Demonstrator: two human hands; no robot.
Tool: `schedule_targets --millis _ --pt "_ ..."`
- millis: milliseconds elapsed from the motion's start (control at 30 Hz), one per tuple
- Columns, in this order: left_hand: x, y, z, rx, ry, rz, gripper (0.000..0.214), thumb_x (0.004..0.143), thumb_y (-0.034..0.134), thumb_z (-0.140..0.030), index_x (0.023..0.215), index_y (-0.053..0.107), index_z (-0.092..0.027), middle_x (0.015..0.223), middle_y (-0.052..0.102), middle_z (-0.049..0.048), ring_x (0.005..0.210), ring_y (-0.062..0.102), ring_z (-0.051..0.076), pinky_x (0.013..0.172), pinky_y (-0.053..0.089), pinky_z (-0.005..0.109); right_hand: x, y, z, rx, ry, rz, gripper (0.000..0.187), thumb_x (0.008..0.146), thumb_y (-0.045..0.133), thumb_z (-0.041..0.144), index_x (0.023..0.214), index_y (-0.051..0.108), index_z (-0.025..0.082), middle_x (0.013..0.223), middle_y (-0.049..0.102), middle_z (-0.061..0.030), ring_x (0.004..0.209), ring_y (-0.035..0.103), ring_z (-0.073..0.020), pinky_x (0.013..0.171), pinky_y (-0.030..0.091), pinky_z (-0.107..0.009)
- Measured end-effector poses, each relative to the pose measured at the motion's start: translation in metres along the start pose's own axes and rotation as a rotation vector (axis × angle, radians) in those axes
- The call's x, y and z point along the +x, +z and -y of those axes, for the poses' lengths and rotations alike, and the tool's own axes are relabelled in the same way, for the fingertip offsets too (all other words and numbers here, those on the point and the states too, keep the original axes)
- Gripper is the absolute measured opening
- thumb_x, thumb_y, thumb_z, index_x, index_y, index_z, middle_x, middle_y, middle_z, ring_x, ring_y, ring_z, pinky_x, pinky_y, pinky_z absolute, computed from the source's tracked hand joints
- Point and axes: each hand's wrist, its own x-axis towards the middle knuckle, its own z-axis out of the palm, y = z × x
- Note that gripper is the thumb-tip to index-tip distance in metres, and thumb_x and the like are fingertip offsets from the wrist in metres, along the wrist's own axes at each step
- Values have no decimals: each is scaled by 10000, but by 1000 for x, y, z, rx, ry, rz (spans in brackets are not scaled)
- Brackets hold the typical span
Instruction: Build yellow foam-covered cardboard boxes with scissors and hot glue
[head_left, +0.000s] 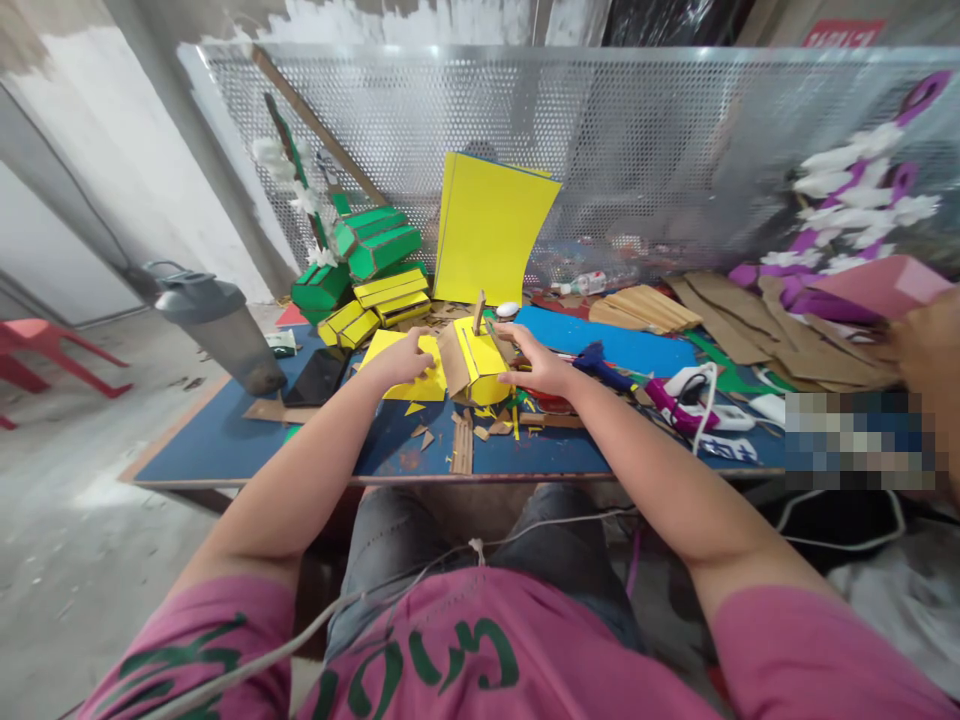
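A small cardboard model (484, 362) covered in yellow sheet, with dark seams and a bare brown side, sits on the table between my hands. A short cardboard strip (478, 312) stands up from its top. My right hand (538, 362) grips its right end, thumb in front and fingers behind. To the left, my left hand (405, 360) is curled with thumb and forefinger close together, over a flat yellow sheet (427, 385) and beside the model's brown flap. Whatever those fingers pinch, if anything, is too small to make out. Cardboard and yellow scraps (463, 440) lie in front.
Yellow blocks (394, 297) and green blocks (382, 245) pile up at back left. A tall yellow sheet (491, 230) leans on the perforated metal screen (637, 150). A shaker bottle (217, 325) and black phone (319, 377) stand left; a purple-and-white glue gun (686, 395) lies right.
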Motion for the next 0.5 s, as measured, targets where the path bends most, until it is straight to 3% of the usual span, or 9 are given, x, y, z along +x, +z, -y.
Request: schedule_targets --millis 67,133,267,367,500 --pt "1 3 -3 -163 -78 63 876 952 791 -394 1744 440 -262 1179 871 141 858 841 292 761 649 380 -1 2 -4 89 70 -20 1193 898 872 831 1855 307 395 1923 347 -175 1756 417 -468 1299 533 -718" --pt "2 9 -5 -259 -123 91 828 978 803 -483 1704 489 -234 1151 859 145 822 833 280 713 655 370 -1 4 -9 115 97 -28 1198 906 844 858 1867 286 411 1909 393 -163 1738 451 -465 1275 555 -718" --pt "4 18 -6 -433 -141 153 898 974 848 -583 1717 462 -258 1132 833 121 798 836 271 697 688 380 -1 6 -11 -16 39 -13 1185 843 858 912 1829 405 437 1873 472 -99 1740 442 -477 1385 410 -749" --pt "6 20 -4 -543 -112 154 952 941 902 -527 1734 432 -290 1168 822 96 793 818 231 717 702 371 0 5 -9 -111 -19 -11 1226 796 918 889 1813 440 399 1889 419 -127 1778 364 -483 1440 301 -746" --pt "9 19 -1 -633 -114 111 881 916 933 -441 1674 511 -293 1214 813 74 785 768 169 727 690 329 1 2 -6 -106 -51 -18 1166 806 942 849 1784 470 424 1874 412 -125 1796 326 -464 1451 286 -745"
